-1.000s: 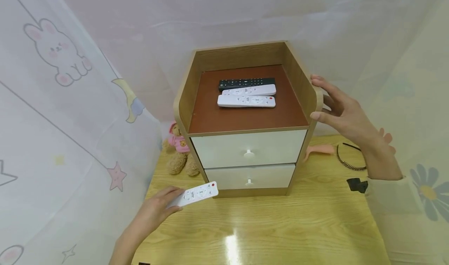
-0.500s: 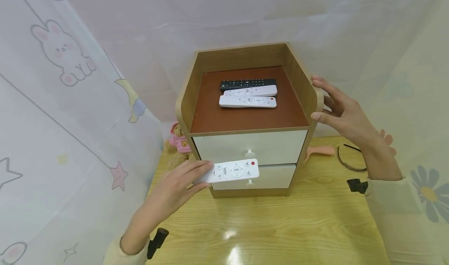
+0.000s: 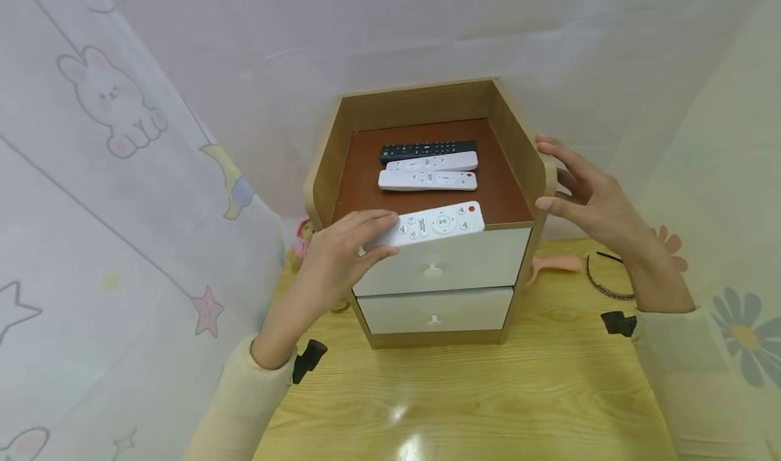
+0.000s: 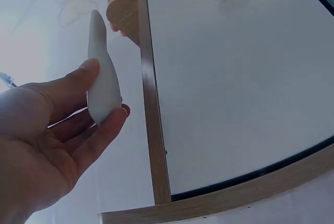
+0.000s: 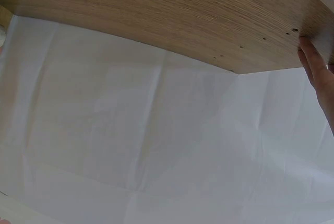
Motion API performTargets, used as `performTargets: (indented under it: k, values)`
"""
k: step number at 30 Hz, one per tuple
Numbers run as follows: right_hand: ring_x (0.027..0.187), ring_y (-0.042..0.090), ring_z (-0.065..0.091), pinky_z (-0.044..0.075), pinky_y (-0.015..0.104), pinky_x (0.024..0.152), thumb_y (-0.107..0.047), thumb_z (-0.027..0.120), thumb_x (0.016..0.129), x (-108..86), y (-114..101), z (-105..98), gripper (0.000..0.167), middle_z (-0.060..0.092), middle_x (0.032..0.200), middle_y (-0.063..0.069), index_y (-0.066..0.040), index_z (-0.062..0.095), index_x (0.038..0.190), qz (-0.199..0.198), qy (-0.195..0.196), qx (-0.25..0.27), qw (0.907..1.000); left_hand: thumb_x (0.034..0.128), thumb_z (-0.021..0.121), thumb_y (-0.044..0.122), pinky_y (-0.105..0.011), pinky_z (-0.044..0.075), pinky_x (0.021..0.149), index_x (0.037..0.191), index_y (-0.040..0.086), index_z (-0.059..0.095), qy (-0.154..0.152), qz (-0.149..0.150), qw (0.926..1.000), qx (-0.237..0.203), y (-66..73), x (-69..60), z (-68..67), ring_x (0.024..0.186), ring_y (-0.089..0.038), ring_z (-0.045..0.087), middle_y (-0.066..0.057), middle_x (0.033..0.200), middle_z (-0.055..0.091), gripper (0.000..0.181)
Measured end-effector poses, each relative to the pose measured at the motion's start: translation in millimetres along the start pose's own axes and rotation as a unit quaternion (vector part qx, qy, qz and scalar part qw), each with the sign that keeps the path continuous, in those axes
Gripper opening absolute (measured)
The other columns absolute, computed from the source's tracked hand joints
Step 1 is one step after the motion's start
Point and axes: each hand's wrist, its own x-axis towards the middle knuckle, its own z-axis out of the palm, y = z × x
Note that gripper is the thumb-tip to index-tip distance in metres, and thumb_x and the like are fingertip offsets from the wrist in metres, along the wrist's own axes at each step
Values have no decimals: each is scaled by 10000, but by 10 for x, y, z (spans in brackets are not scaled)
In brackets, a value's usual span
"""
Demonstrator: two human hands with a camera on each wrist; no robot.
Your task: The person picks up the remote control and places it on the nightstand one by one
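My left hand (image 3: 335, 254) pinches a white remote control (image 3: 442, 222) by its left end, thumb below and fingers above. The remote is held in the air before the front edge of the small wooden cabinet's (image 3: 518, 129) top, its red button at the far right. In the left wrist view, the remote (image 4: 104, 85) shows edge-on between thumb and fingers. On the cabinet's brown top lie two white remotes (image 3: 427, 180) and a black remote (image 3: 399, 152), side by side. My right hand (image 3: 601, 203) holds the rounded front corner of the cabinet's right side panel (image 5: 209, 20).
Two white drawers (image 3: 390, 271) with round knobs face me. A teddy bear (image 3: 304, 234) is mostly hidden at the cabinet's left. To the right lie a peach-coloured comb (image 3: 558, 263) and a dark headband (image 3: 601, 286) on the wooden table (image 3: 488, 393). Patterned white cloth hangs around.
My left hand has carried the white remote up and to the right, from beside the lower drawer to the cabinet top's front edge. My right hand stays at the side panel.
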Motion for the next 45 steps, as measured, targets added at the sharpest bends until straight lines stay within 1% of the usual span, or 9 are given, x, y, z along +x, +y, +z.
performTargets:
  k: [3, 6, 11, 15, 20, 26, 33, 42, 45]
  values:
    - [1444, 235, 231, 417, 153, 1001, 208, 558, 854, 7, -54, 33, 732, 209, 1591, 78, -55, 324, 1496, -30, -2, -72, 10000, 792, 790, 123, -368, 572, 788, 1159, 5, 678, -95, -146, 9996, 205, -71, 113, 53, 1080, -222, 628, -92, 1167, 676, 401]
    - [1450, 239, 211, 412, 157, 1008, 216, 552, 853, 13, -57, 48, 728, 209, 1591, 80, -47, 326, 1493, -53, -6, -13, 10000, 815, 769, 110, -390, 575, 789, 1148, 5, 685, -190, -179, 9991, 340, -143, 191, 125, 1095, -231, 621, -94, 1168, 677, 359]
    - [1444, 268, 225, 426, 162, 996, 218, 559, 848, 21, 48, 25, 746, 206, 1593, 71, -63, 322, 1498, -12, -15, -72, 10000, 839, 746, 92, -405, 575, 779, 1117, 6, 699, -255, -164, 9984, 483, -237, 243, 228, 1095, -238, 623, -100, 1162, 680, 294]
    - [1431, 291, 258, 442, 157, 975, 201, 569, 854, 19, 129, -9, 761, 199, 1597, 50, -86, 308, 1509, 74, -21, -221, 9997, 861, 729, 104, -411, 571, 782, 1128, 19, 697, -299, -254, 9980, 490, -277, 263, 263, 1107, -230, 616, -92, 1173, 676, 282]
    - [1429, 298, 260, 448, 159, 970, 201, 561, 858, 13, 112, -12, 756, 192, 1599, 52, -83, 304, 1510, 84, -34, -193, 9998, 887, 701, 118, -405, 559, 843, 1154, 12, 684, -391, -284, 9980, 397, -295, 283, 292, 1129, -235, 605, -104, 1201, 661, 287]
    - [1425, 302, 269, 451, 158, 965, 201, 554, 862, 7, 39, 9, 749, 194, 1598, 53, -83, 306, 1509, 98, -8, -228, 9997, 904, 682, 126, -396, 546, 879, 1158, 25, 686, -369, -241, 9985, 338, -308, 323, 341, 1152, -216, 595, -89, 1218, 656, 273]
    - [1433, 301, 250, 433, 151, 982, 189, 565, 864, -7, 76, -20, 758, 199, 1598, 34, -101, 303, 1513, 210, 20, -257, 9994, 911, 674, 133, -402, 548, 873, 1152, 43, 697, -345, -354, 9979, 407, -310, 343, 374, 1159, -207, 597, -77, 1218, 662, 258]
    - [1431, 284, 259, 438, 158, 981, 204, 559, 858, -3, 88, -28, 760, 191, 1599, 47, -85, 300, 1512, 99, -1, -146, 9998, 915, 670, 132, -391, 561, 842, 1148, 43, 696, -362, -417, 9971, 527, -292, 363, 390, 1154, -209, 601, -76, 1216, 663, 250]
    - [1428, 298, 264, 447, 166, 975, 207, 559, 856, -1, 115, -37, 761, 187, 1600, 53, -80, 298, 1511, 43, -8, -76, 10000, 922, 664, 162, -397, 562, 838, 1159, 45, 689, -241, -355, 9966, 701, -270, 338, 370, 1170, -209, 587, -73, 1224, 658, 266]
